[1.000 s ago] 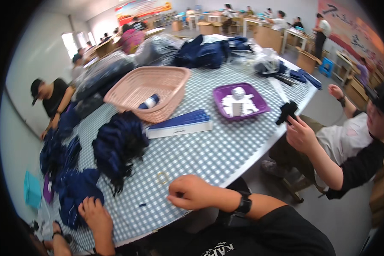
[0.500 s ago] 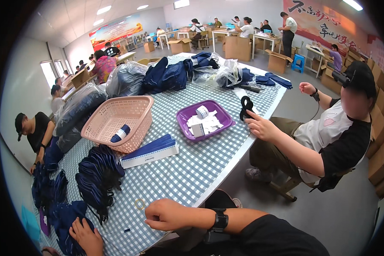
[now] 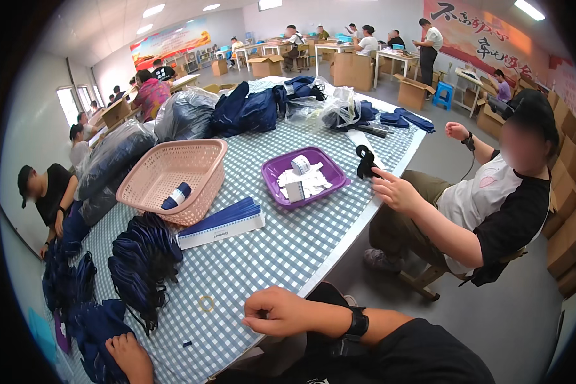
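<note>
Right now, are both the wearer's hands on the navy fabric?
No, only the left hand rests on the navy fabric; the right hand is apart from it.

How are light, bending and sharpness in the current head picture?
Head view: a ceiling light glares at upper right; plastic bags shine; fisheye bending tilts the stacked boxes and leaves corners black; the purple tray and right hand look fairly sharp; the seated co-worker's face is blurred.

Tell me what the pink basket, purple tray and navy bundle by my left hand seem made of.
Pink basket: probably matte plastic, given its regular holes. Purple tray: likely smooth plastic, with even colour and rounded corners. Navy bundle: apparently matte fabric, judging by folds.
</note>
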Tool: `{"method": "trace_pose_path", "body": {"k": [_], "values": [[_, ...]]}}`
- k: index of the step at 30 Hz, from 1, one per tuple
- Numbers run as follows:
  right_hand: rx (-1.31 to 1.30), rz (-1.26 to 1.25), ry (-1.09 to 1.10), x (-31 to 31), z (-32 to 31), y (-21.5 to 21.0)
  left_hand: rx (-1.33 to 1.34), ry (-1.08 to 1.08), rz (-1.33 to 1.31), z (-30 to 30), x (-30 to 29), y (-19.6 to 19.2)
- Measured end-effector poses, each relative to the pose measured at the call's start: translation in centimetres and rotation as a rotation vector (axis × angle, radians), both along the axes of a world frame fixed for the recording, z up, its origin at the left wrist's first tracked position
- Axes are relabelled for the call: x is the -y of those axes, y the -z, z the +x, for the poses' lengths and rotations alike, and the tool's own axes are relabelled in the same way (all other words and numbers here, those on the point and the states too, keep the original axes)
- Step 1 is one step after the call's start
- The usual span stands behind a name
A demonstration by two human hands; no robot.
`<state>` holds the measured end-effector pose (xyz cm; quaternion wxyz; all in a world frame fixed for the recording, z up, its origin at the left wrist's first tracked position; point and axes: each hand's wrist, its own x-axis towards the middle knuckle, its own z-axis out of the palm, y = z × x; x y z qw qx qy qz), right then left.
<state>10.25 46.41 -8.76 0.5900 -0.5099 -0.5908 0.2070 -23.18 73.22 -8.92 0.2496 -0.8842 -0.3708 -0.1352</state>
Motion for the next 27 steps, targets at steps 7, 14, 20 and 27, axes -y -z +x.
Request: {"method": "trace_pose_path", "body": {"k": [7,14,20,27], "values": [[0.031,-0.049,0.011,1.3,0.7,-0.4,0.092,0.046,-0.050,0.4,1.3,-0.9],[-0.025,-0.130,-0.042,1.0,0.2,-1.6,0.065,-0.120,-0.090,0.8,3.4,-2.4],[0.058,-0.038,-0.098,-1.5,-2.1,-1.8,0.009,-0.228,-0.102,-0.8,4.2,-3.1],[0.099,-0.208,-0.277,-4.2,-4.8,-4.6,-0.012,-0.058,0.049,-2.0,2.5,-1.5]]}}
